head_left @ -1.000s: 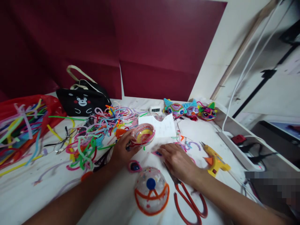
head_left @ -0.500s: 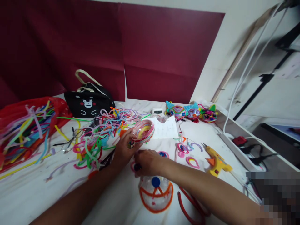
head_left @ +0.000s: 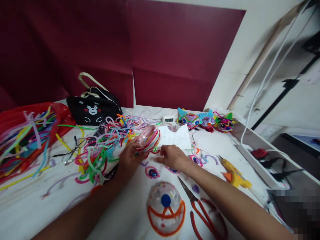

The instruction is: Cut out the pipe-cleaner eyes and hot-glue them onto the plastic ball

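My left hand (head_left: 128, 156) grips a clear half-sphere (head_left: 149, 137) lined with pink and yellow pipe-cleaner coils, tilted above the white table (head_left: 30, 206). My right hand (head_left: 172, 156) hovers just right of it, fingers loosely curled and pointing left, with nothing visible in them. Below the hands lies a small pipe-cleaner eye piece (head_left: 152, 172). A second clear dome (head_left: 165, 208) with a blue nose and orange mouth rests nearer me. Red-handled scissors (head_left: 202, 213) lie to its right.
A heap of coloured pipe cleaners (head_left: 105, 143) spreads at left, beside a red bag (head_left: 27, 133) holding more. A black bear bag (head_left: 93, 108) stands behind. Three finished animal faces (head_left: 206, 120), a white paper (head_left: 175, 137), a yellow glue gun (head_left: 233, 173) and a power strip (head_left: 252, 156) lie at right.
My right hand has lifted off the eye piece near the dome and moved up and right beside the held half-sphere. The eye piece now lies uncovered; the scissors show again.
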{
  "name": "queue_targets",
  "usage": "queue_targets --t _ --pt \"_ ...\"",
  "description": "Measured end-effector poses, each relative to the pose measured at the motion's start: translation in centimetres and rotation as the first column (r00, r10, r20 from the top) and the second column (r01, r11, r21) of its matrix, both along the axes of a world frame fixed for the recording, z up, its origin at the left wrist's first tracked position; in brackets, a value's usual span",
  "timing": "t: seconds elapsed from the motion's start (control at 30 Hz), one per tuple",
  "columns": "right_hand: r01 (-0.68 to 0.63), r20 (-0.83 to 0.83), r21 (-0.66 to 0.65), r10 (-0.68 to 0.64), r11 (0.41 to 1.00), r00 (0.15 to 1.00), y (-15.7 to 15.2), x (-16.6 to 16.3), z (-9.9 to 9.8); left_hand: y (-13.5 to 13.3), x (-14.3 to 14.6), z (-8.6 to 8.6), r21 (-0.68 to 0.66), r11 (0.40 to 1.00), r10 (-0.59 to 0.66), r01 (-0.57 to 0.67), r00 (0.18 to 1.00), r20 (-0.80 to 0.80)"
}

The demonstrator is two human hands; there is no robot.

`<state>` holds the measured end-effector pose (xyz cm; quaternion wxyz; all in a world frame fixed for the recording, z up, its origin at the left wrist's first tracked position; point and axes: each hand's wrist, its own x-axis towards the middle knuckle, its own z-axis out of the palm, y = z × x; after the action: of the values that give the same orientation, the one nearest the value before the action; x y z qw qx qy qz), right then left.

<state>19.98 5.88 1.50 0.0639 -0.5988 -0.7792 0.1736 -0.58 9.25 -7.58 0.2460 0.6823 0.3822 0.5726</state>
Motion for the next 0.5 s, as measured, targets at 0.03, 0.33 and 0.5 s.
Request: queue_targets --t 0.03,0.33,0.5 --pt "0.052 -0.022 0.021 -0.051 0.998 0.998 0.4 0.3 -0.1 0.0 0.1 0.0 -0.014 1.0 -0.016 0.017 0.999 0.031" --pt "0.002 -0.197 0.075 0.013 0.997 0.98 2.4 1.2 -1.5 -0.9 0.2 0.1 -0.139 0.98 -0.13 0.142 0.987 0.093" --pt "0.094 -0.085 0.087 -0.087 0.992 0.993 2.1 6.9 -0.7 -0.9 0.4 0.0 -0.093 0.981 -0.161 0.168 0.984 0.081"
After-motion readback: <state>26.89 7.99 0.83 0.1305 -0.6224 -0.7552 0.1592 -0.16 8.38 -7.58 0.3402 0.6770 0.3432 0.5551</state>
